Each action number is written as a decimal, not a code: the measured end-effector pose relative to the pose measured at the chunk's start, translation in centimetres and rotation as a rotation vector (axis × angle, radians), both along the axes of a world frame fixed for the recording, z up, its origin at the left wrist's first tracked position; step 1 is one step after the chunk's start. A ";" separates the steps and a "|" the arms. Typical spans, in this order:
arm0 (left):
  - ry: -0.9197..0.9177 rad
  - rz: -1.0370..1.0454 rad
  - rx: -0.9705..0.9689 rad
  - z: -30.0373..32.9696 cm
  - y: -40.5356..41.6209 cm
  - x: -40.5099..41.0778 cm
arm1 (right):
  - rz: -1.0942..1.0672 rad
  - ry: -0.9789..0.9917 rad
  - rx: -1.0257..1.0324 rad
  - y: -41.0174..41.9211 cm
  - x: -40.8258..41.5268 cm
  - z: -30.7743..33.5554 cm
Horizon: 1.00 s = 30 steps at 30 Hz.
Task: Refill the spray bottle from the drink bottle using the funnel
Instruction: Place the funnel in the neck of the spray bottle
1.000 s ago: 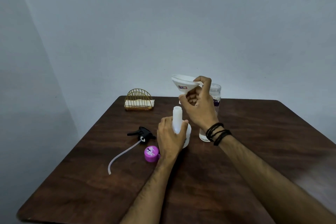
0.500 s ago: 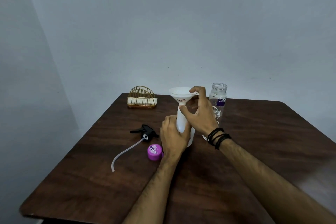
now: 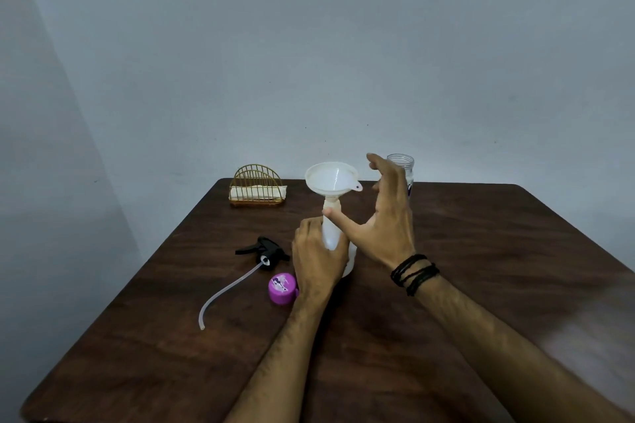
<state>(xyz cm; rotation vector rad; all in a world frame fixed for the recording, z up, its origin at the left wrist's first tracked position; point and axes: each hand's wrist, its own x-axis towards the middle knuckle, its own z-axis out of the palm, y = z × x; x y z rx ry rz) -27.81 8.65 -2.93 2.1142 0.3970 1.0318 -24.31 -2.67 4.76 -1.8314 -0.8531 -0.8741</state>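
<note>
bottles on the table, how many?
2: white plastic spray bottle, funnel in its neck, gripped by left hand; clear uncapped drink bottle behind open right hand.

A plain domestic room, most likely a dining corner in a home, was the setting: a dark wooden surface [image 3: 481,268] with rounded corners stood pushed into the angle of two bare, pale grey-blue painted walls [image 3: 309,45]. At its far edge sat a small gold wire napkin holder [image 3: 257,186] stocked with folded paper napkins, the sort kept where meals are taken. Household items lay about it, among them a white plastic funnel [image 3: 331,179], a clear drink bottle [image 3: 401,163], a purple cap [image 3: 282,288] and a black trigger sprayer head [image 3: 265,250] with its dip tube.
</note>
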 end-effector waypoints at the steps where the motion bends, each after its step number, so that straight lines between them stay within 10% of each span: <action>1: -0.009 0.003 0.007 0.0 0.0 0.0 | -0.005 -0.031 0.031 -0.5 0.0 0.1; 6: -0.072 0.008 0.016 0.3 0.0 0.2 | -0.107 -0.079 0.281 -2.4 1.0 0.3; 14: -0.162 -0.081 -0.191 1.9 -0.8 -0.2 | 0.013 0.500 0.182 -3.3 3.9 -4.4; 30: -0.315 -0.096 -0.241 3.7 -2.4 1.9 | 0.072 0.556 0.221 -3.2 5.3 -7.7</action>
